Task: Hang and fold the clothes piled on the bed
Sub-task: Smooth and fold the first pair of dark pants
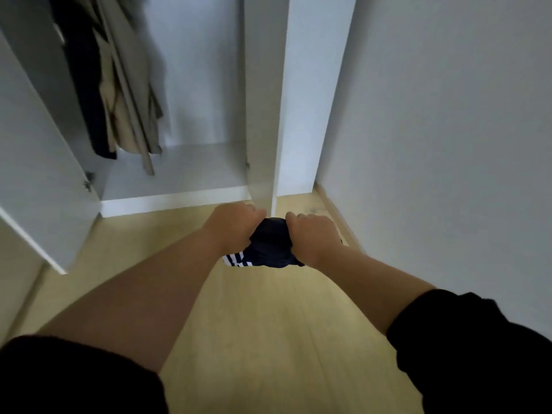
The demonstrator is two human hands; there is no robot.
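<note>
My left hand (236, 227) and right hand (312, 234) both squeeze dark bundle with white stripes (268, 246), close together so it stays rolled. Bundle in air above floor (268, 309). Open wardrobe (179, 174) at 11 o'clock, probably its home.

Open white wardrobe (191, 174) on pale wood floor (268, 324), beside grey wall (448, 115).

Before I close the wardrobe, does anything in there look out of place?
Only slightly: a loose strap from the beige coat dangles low toward the wardrobe floor. Otherwise nothing stands out.
</note>
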